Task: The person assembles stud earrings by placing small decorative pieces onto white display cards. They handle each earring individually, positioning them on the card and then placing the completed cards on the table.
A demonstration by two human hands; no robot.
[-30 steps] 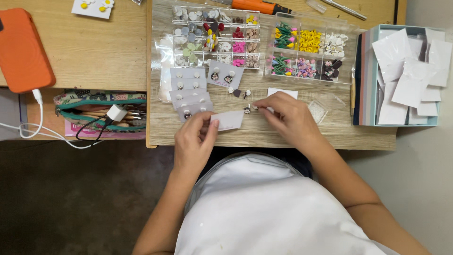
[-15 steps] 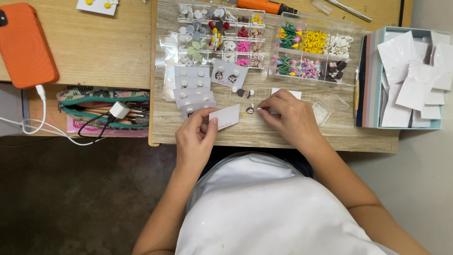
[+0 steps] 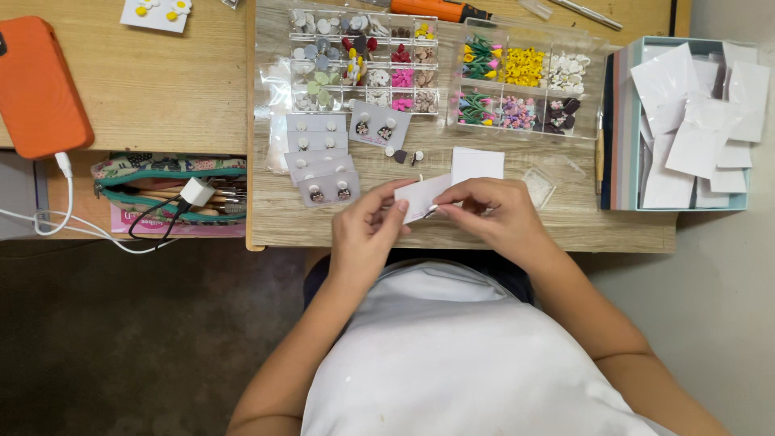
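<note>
My left hand pinches the left end of a small white card just above the near edge of the wooden table. My right hand is closed at the card's lower right edge, with a tiny earring stud between its fingertips, touching the card. Two loose studs lie on the table just beyond the card. A blank white card lies behind my right hand.
Several grey cards with earrings lie left of the hands. Two clear compartment boxes of coloured charms sit further back. A box of white cards is at right; an orange phone and open pouch at left.
Both hands have drawn closer together and nearer to the table's front edge. The right hand has come onto the card that the left hand holds.
</note>
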